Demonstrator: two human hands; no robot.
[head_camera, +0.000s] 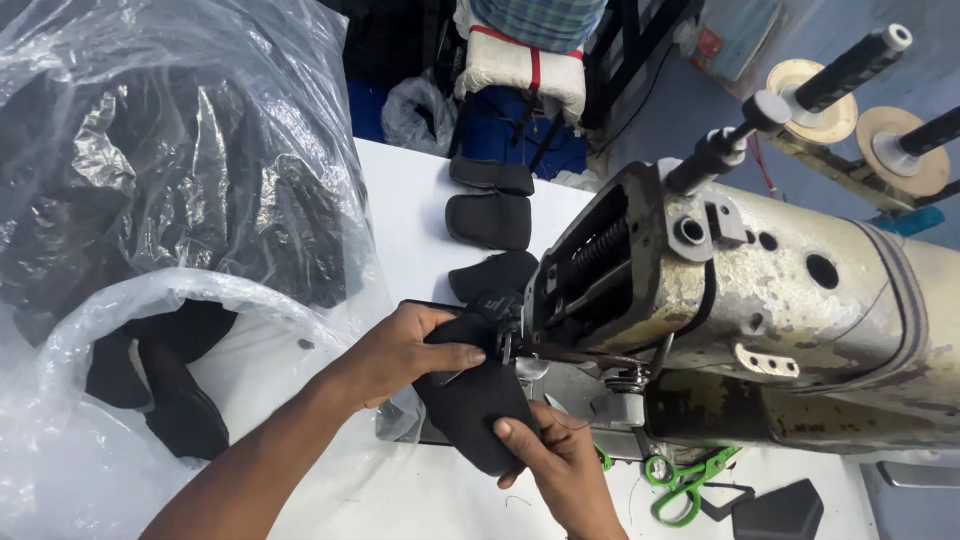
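Observation:
My left hand (405, 352) pinches the top of a black padded fabric piece (470, 395) right at the needle area of a worn cream sewing machine (760, 300). Lower down, my right hand (555, 455) grips the bottom edge of the same piece, thumb on its face. The piece runs from under the machine head toward me, over the white table (410, 200). Behind the needle, three finished black pieces (490, 220) trail away in a row across the table.
A large clear plastic bag (170, 160) of black pieces fills the left, its open mouth near my left forearm. Green-handled scissors (685, 480) and another black piece (780, 510) lie right of my right hand. Thread spindles (850, 70) stand at the far right.

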